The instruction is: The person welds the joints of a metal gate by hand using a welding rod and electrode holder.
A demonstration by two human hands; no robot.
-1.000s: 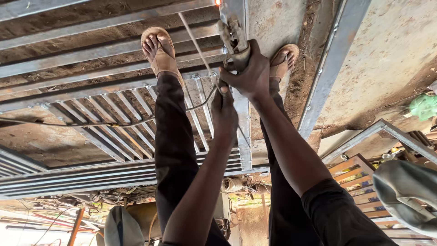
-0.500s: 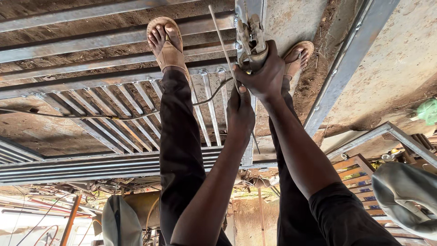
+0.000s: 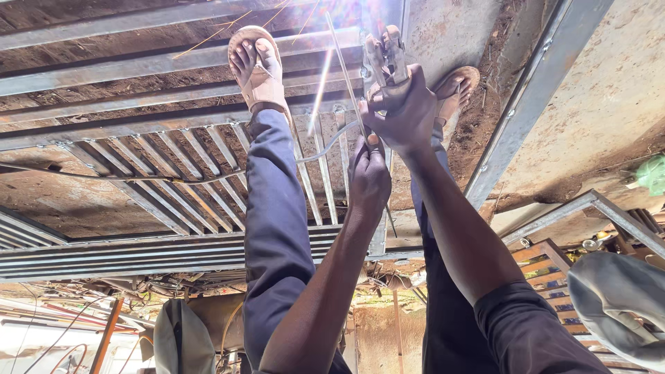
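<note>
My right hand (image 3: pixel 407 111) is closed around a welding electrode holder (image 3: pixel 385 54). A thin welding rod (image 3: pixel 341 66) runs from its jaws up to the frame's top edge, where there is bright glare and sparks (image 3: pixel 357 12). Just below, my left hand (image 3: pixel 370 179) is closed around the lower end of the holder's handle, where a grey cable (image 3: pixel 173 179) comes in from the left. Both hands hang between my legs in dark blue trousers (image 3: pixel 273 221). My sandalled feet (image 3: pixel 255 64) stand on a steel gate frame (image 3: pixel 138 83) lying flat.
Slanted steel bars (image 3: pixel 173 180) fill the gate's lower panel, with stacked steel sections (image 3: pixel 104 253) at its edge. Another steel frame (image 3: pixel 533 97) lies on bare concrete to the right. A green object (image 3: pixel 652 173), a grey cloth bundle (image 3: pixel 616 298) and scrap metal (image 3: pixel 83 325) lie around.
Bright glare and flying sparks have appeared at the rod's tip. My hands and the holder have drifted slightly right in view, with both grips unchanged.
</note>
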